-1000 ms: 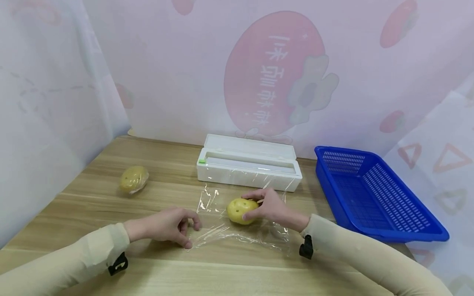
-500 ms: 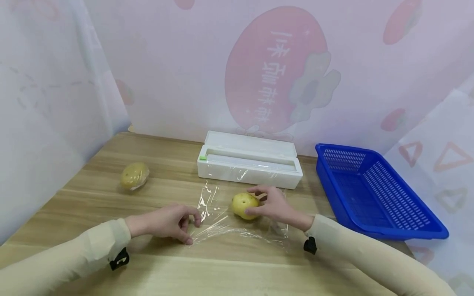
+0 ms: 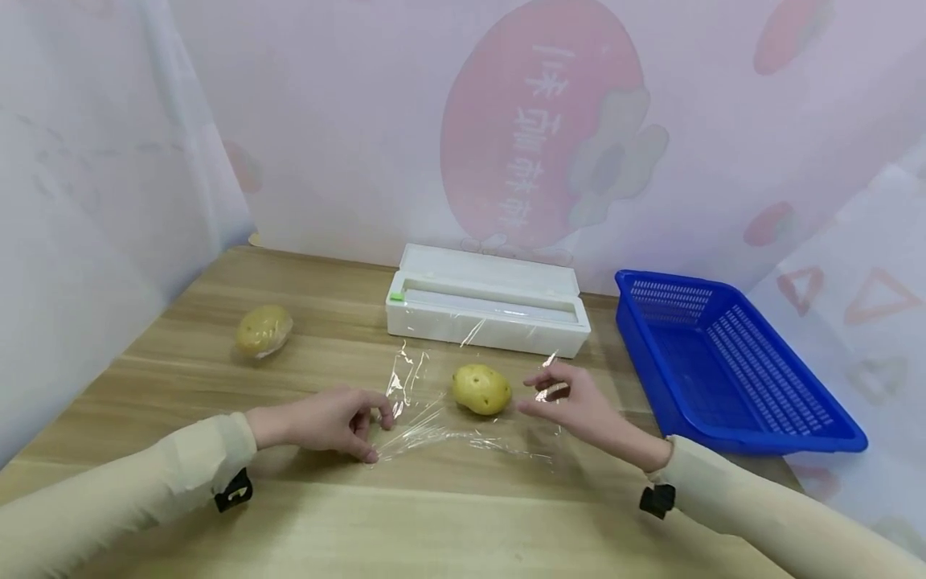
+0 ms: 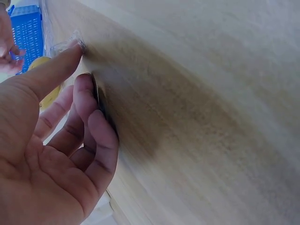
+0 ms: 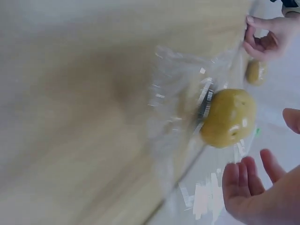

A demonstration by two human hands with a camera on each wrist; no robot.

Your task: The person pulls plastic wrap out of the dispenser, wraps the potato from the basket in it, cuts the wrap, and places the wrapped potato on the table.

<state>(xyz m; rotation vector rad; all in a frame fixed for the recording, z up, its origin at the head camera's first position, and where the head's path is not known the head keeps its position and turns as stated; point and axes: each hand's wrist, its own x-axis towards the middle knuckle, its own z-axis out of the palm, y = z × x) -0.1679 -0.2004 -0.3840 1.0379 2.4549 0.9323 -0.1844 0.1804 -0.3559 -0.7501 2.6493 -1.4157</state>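
A bare potato [image 3: 481,390] lies on a sheet of clear cling film [image 3: 427,436] spread on the table. My left hand [image 3: 329,422] rests at the film's left side. In the left wrist view its thumb [image 4: 58,68] presses the film's edge to the table, and its fingers, loosely bent, touch the wood. Just right of the potato hovers my right hand [image 3: 582,402], thumb and fingers apart, holding nothing. The right wrist view shows a gap between those fingers [image 5: 243,178] and the potato. A second potato [image 3: 264,330], wrapped in film, sits at the left.
Behind the film stands a long white cling film box [image 3: 488,326], its lid raised, a green tab at its left end. A blue plastic basket [image 3: 673,410] with slotted walls is at the right. Printed cloth [image 3: 347,145] hangs behind the wooden table [image 3: 405,531].
My right hand has set the potato slightly further right on the film, let go, and drawn away to the right. My left hand has stayed in place.
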